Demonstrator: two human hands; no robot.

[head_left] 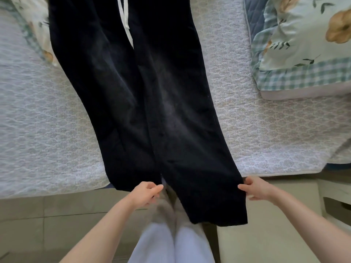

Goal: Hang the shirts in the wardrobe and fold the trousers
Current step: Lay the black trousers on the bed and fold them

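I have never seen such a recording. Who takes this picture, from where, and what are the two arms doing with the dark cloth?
There is no machine here: a person wears a camera on the head, and it looks down at their own arms. Dark trousers with a white drawstring lie on a quilted bed; one leg hangs over its edge. The right hand grips that leg's outer edge. The left hand has its fingers at the inner edge; whether they pinch it is unclear.

I only have the one head cam, wide-angle, pitched steeply down over the bed edge. Close range: left hand, right hand and the wearer's legs sit low in frame.
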